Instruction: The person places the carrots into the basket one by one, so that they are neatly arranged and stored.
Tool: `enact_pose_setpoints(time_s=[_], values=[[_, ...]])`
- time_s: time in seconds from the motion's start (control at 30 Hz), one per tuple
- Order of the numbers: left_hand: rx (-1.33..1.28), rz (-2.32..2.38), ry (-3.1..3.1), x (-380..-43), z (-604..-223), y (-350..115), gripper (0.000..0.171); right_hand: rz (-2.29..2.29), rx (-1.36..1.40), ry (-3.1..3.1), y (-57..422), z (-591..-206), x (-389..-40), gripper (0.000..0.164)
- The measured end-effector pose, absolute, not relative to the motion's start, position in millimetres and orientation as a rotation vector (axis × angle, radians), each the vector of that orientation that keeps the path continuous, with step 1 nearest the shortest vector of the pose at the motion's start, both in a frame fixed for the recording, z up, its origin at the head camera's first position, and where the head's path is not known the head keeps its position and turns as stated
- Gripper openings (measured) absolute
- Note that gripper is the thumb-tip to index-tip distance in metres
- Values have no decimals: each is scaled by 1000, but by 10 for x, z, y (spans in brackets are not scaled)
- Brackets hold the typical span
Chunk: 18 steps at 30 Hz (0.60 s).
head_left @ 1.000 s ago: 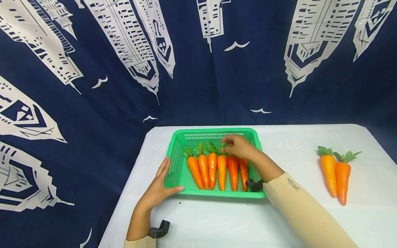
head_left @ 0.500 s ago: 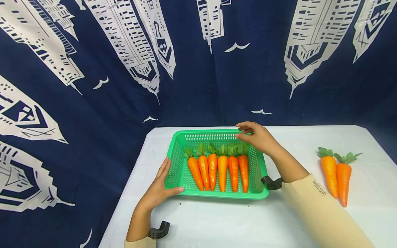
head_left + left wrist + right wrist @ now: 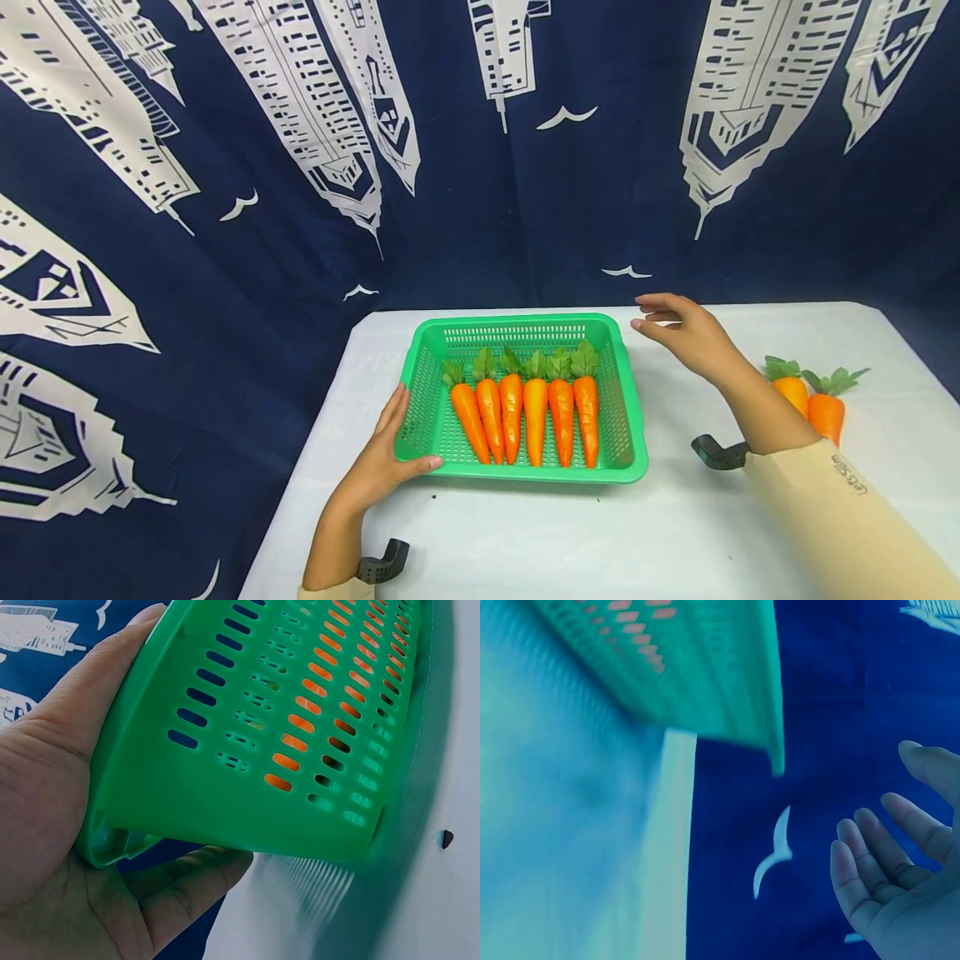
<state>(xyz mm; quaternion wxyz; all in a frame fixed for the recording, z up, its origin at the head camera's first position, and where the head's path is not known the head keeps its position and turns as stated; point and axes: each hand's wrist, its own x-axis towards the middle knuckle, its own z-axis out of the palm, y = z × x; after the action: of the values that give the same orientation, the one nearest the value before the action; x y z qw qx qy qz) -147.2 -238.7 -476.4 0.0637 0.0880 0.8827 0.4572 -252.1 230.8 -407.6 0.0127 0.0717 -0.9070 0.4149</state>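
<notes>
A green plastic basket [image 3: 637, 450] stands on the white-covered table with several orange carrots [image 3: 536, 417] laid side by side in it, their leafy tops toward the back. My left hand [image 3: 378, 458] holds the basket's front left corner, thumb along the front rim and fingers along the left side. In the left wrist view that hand [image 3: 67, 780] lies against the rim, carrots showing orange through the slots. My right hand [image 3: 690, 333] hovers to the right of the basket with nothing in it, fingers loosely bent; the right wrist view shows the same hand [image 3: 907, 885].
Two more carrots [image 3: 826, 414] lie on the table [image 3: 525, 533] at the right, partly hidden behind my right forearm. A dark blue cloth [image 3: 480, 233] with white buildings and birds hangs behind the table.
My right hand has left the leafy tops in the basket and moved right, past the basket's right rim. The left hand stays at the corner.
</notes>
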Motion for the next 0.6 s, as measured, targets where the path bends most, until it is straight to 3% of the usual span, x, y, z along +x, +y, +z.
enact_pose_setpoints(time_s=[0.6], values=[[256, 1392, 2662, -1472, -4752, -2382, 120, 1232, -49, -2891, 3200, -4241, -2203, 77]])
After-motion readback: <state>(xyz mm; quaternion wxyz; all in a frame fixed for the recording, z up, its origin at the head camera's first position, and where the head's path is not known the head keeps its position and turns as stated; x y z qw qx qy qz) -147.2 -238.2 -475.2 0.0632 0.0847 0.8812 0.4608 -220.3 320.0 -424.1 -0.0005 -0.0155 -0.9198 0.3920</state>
